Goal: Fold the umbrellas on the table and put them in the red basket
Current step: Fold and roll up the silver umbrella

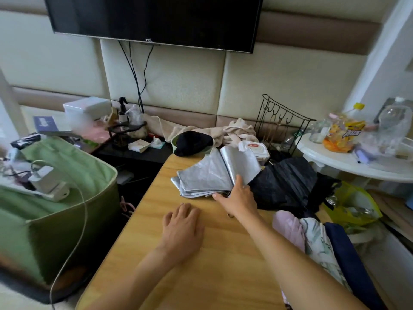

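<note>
While your right hand (237, 198) reaches forward with fingers spread, it presses on the near edge of the silver umbrella (212, 173), thumb out to the left and fingertips lying on the flattened panels; nothing is curled round anything, so it looks like you are pinning the fabric flat to smooth the folds rather than lifting it. Your left hand (182, 229) lies palm down on the wooden table (201, 276), just short and left of the umbrella, fingers relaxed and holding nothing, probably steadying you.

Just right of your right hand, touching the silver canopy, is a crumpled black umbrella (288, 186), not yet folded. Nearer you, beside your right forearm, a pale pink umbrella (288, 227), a patterned one (319, 247) and a dark blue one (353, 260) lie side by side at the table edge.

No red basket shows anywhere, so where the folded umbrellas go cannot be told. Left of your left hand a green fabric bin (67, 198) holds a white charger (48, 182) with its cable trailing out.
</note>
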